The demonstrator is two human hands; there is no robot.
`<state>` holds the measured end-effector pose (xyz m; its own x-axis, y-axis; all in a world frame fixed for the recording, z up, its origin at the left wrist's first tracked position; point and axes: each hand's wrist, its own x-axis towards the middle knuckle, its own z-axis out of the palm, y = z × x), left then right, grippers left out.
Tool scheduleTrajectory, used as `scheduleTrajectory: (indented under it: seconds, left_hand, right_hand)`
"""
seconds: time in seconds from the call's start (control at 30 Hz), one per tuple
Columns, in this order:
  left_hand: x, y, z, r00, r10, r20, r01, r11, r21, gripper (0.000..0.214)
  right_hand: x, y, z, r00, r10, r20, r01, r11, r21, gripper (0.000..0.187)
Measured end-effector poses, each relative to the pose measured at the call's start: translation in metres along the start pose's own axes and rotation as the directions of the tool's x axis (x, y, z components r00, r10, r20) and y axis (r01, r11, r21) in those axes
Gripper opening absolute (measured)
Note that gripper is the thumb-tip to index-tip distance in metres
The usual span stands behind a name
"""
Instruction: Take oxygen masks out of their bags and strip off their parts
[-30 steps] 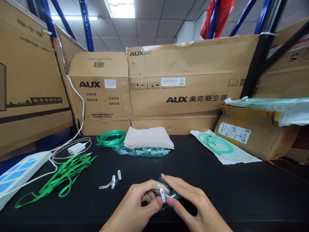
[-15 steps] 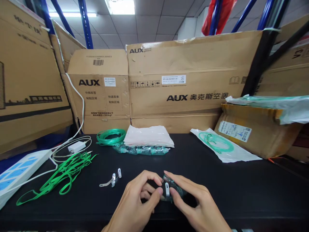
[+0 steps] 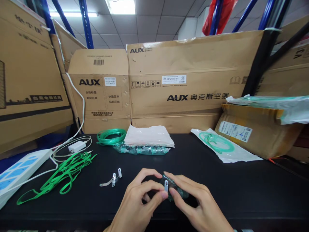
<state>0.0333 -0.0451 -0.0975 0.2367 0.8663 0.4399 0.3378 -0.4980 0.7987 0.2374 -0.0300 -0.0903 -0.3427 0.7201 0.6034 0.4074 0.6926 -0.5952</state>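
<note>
Near the table's front edge, a clear green-tinted plastic oxygen mask (image 3: 180,189) lies between my two hands. A small metal nose clip (image 3: 166,185) stands out at its near left side. My left hand (image 3: 142,198) is closed, thumb and fingers pinching the clip's lower end, with the index finger at the mask's top edge. My right hand (image 3: 196,199) is wrapped round the mask, fingers over the top and thumb beside the clip. My fingers hide much of the mask. Several loose metal clips (image 3: 114,179) lie to the left of my left hand.
Behind are a coil of green tubing (image 3: 111,137), a white packet stack (image 3: 148,135) and bagged masks (image 3: 142,150). Green elastic cord (image 3: 65,174) and a power strip (image 3: 21,170) lie left. A tubing packet (image 3: 224,148) and cardboard box (image 3: 256,129) stand right.
My left hand's fingers have shifted onto the lower part of the metal clip, and the index finger has lifted slightly. The right hand keeps its hold on the mask.
</note>
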Motion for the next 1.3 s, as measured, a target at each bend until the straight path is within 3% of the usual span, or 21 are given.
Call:
scheduleTrajectory:
  seconds: [0.23,0.5,0.73,0.83,1.13,1.3]
  left_hand:
    - [0.002,0.003,-0.002,0.998,0.055,0.001,-0.055,0.997,0.053,0.018]
    - [0.001,-0.004,0.000,0.996,0.085,-0.027,-0.083,0.995,0.063,0.004]
    - [0.003,0.000,0.001,0.994,-0.079,-0.079,0.074,0.996,-0.058,0.022]
    - [0.004,0.003,-0.001,0.993,-0.099,-0.059,0.100,0.995,0.008,0.015]
    - [0.003,0.010,-0.004,0.999,-0.039,-0.024,0.042,0.989,0.142,0.009]
    - [0.001,-0.001,-0.005,0.995,0.088,-0.046,-0.077,0.976,0.202,0.025]
  right_hand:
    - [-0.002,-0.001,0.003,0.999,-0.040,-0.023,0.040,0.999,-0.003,0.034]
    - [-0.005,0.003,0.004,0.999,-0.043,-0.020,0.042,0.998,-0.042,0.037]
    - [-0.006,0.000,0.004,0.998,-0.061,-0.024,0.059,0.996,-0.068,0.042]
    - [-0.008,0.003,0.004,0.997,-0.083,-0.010,0.081,0.990,-0.111,0.043]
    - [-0.010,0.010,0.005,0.996,-0.078,0.031,0.082,0.988,-0.133,0.047]
    - [-0.006,0.007,0.005,1.000,0.009,0.026,-0.006,0.992,-0.126,0.044]
